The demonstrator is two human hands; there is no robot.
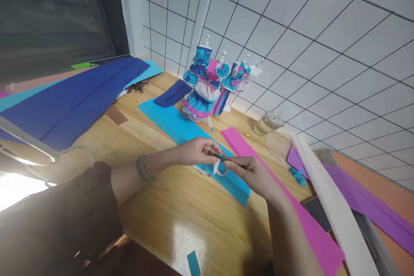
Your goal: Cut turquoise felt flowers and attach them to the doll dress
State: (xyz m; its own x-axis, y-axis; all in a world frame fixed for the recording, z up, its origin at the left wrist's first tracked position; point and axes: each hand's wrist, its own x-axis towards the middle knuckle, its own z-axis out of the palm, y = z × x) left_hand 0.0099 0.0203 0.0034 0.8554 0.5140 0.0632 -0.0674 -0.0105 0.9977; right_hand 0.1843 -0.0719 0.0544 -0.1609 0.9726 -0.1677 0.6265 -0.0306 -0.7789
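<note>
My left hand (pixel 199 151), a bangle round its wrist, is closed on a narrow white strip (pixel 207 174) that curls in loops below the fingers. It looks like ribbon or tape. Facing it, my right hand (pixel 246 170) pinches a slim dark tool (pixel 220 157) whose tip reaches the left fingers; its exact kind is too small to tell. Both hands are above a bright blue paper sheet (pixel 171 123). Just right of them lies a long pink paper strip (pixel 284 198), partly behind my right forearm.
Small dress forms in paper dresses (pixel 203 95) stand against the tiled wall. A glass jar (pixel 268 123) is to their right. Dark blue paper (pixel 77 99) covers the left side. White (pixel 326 189) and purple rolls (pixel 365 200) lie at right. A teal scrap (pixel 193 263) sits at the front edge.
</note>
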